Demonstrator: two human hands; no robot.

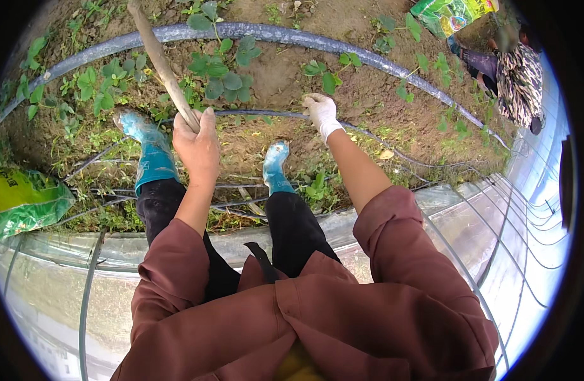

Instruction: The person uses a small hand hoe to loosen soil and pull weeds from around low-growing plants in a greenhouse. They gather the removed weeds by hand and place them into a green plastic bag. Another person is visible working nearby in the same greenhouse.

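My left hand (197, 143), bare, grips a wooden handle (161, 57) near its lower end. The handle rises to the upper left, and its far end is cut off by the picture's top edge. My right hand (319, 113) wears a white glove, its fingers drawn together just above the soil. Whether something small lies between those fingertips is too unclear to tell. A thin black drip hose (263, 113) runs along the soil right by the right hand. Beyond it grows a small leafy plant (327, 78), and a larger strawberry-like plant (225, 78) stands between the hands.
A thick grey hose (292, 35) arcs across the bed. Blue boots (154, 157) stand among weeds and thin tubes. Behind is a plastic greenhouse wall (111, 295) with metal poles (89, 295). Green-yellow bags lie left (30, 202) and top right (449, 16). A person (518, 81) crouches at right.
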